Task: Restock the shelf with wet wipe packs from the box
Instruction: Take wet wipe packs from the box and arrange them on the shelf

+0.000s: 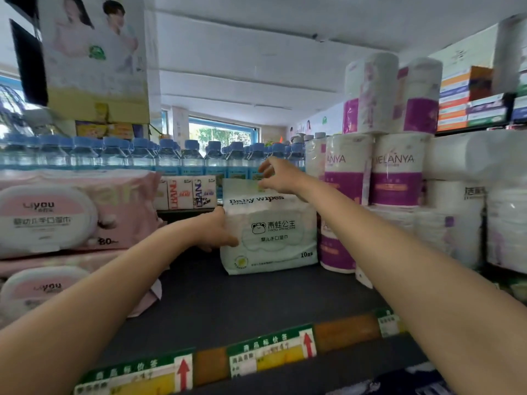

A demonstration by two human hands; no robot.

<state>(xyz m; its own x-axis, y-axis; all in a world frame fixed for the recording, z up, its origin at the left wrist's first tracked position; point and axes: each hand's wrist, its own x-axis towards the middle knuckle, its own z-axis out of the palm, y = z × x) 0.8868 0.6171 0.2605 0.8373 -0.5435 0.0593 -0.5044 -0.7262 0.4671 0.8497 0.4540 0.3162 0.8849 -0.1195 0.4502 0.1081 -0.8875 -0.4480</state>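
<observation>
The left hand (216, 233) grips the left edge of the baby wipes pack (271, 235), with the thumb on its front. The pack stands upright on the shelf (242, 306), at 3 o'clock from this hand. The right hand (278, 178) is at the pack's 12 o'clock edge, fingers half spread; whether it pinches the wrapper I cannot tell.

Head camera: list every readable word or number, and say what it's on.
"Baby wipes": white pack, top
"青蛙公主": same pack, front
"FROG PRINCESS": same pack, front
"10": its lower right corner
"Liyou": pink packs
"80": upper pink pack
"MELANYA": toilet-roll packs
"商品标价签": shelf price tags
Tissue packs and water bottles: labels too blurred.
</observation>
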